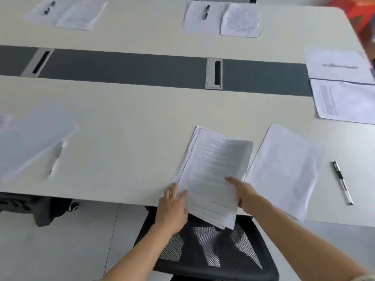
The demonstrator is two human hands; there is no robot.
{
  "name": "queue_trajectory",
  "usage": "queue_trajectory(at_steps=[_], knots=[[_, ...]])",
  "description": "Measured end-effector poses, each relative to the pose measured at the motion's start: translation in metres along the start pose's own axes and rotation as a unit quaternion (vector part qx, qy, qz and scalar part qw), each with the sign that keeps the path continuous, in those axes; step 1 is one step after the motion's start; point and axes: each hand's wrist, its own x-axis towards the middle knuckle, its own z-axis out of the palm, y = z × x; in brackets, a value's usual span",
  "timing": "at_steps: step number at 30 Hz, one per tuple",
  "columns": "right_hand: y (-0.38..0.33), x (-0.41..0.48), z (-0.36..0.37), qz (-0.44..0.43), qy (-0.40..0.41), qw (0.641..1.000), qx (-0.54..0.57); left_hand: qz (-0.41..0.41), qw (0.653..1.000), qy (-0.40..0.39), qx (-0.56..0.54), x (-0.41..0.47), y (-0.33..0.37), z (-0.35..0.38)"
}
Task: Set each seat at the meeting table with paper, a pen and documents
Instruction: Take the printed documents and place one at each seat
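Documents: printed white paper stack (pixel 213 175), lower centre.
Right hand (pixel 246 194): pinching it.
Left hand (pixel 172 207): straight fingers touching its edge.

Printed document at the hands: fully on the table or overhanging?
Overhanging: near end of the document sticks past the table edge, above the mesh chair.

The documents (pixel 213 175) lie at the near edge of the table (pixel 121 110), partly overhanging it above a chair (pixel 213 258), with a sheet of paper (pixel 284 171) just beside them on the right and a pen (pixel 342 182) farther right, apart from the paper. Toward the near left lies a left pile (pixel 30 138), seemingly with a second pen (pixel 56 157) at its right. A far-left set (pixel 65 14) and a far-right set (pixel 221 19) lie along the far edge, and a third set (pixel 345 100) lies at the right edge.
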Motion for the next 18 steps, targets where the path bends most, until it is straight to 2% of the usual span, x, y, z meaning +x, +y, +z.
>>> queue_trajectory(at_steps=[4, 6, 8, 9, 11, 12, 14, 15, 16, 18], knots=[[-0.038, 0.000, 0.018, -0.073, 0.009, 0.997, -0.017, 0.026, 0.999, -0.027, -0.012, -0.001, -0.011, -0.006], [-0.048, -0.006, 0.025, -0.114, 0.015, 0.990, -0.080, 0.030, 0.998, -0.034, -0.034, 0.001, -0.016, -0.011], [-0.052, -0.020, 0.028, -0.168, 0.021, 0.973, -0.154, 0.002, 0.988, -0.007, -0.155, 0.010, -0.020, -0.025], [-0.053, -0.029, 0.027, -0.203, 0.014, 0.963, -0.175, -0.029, 0.967, 0.026, -0.250, 0.017, -0.024, -0.036], [-0.058, -0.049, 0.022, -0.275, -0.006, 0.942, -0.194, -0.082, 0.894, 0.099, -0.429, 0.033, -0.030, -0.071], [-0.059, -0.061, 0.018, -0.307, -0.014, 0.932, -0.193, -0.079, 0.856, 0.116, -0.498, 0.039, -0.033, -0.093], [-0.062, -0.083, 0.011, -0.363, -0.021, 0.914, -0.182, -0.013, 0.797, 0.111, -0.593, 0.045, -0.036, -0.134], [-0.065, -0.091, 0.007, -0.389, -0.018, 0.904, -0.175, 0.031, 0.781, 0.103, -0.616, 0.045, -0.035, -0.153], [-0.068, -0.098, 0.005, -0.410, -0.016, 0.896, -0.170, 0.056, 0.780, 0.103, -0.614, 0.043, -0.033, -0.170], [-0.072, -0.105, 0.003, -0.446, -0.026, 0.882, -0.152, 0.070, 0.797, 0.125, -0.587, 0.037, -0.026, -0.192]])
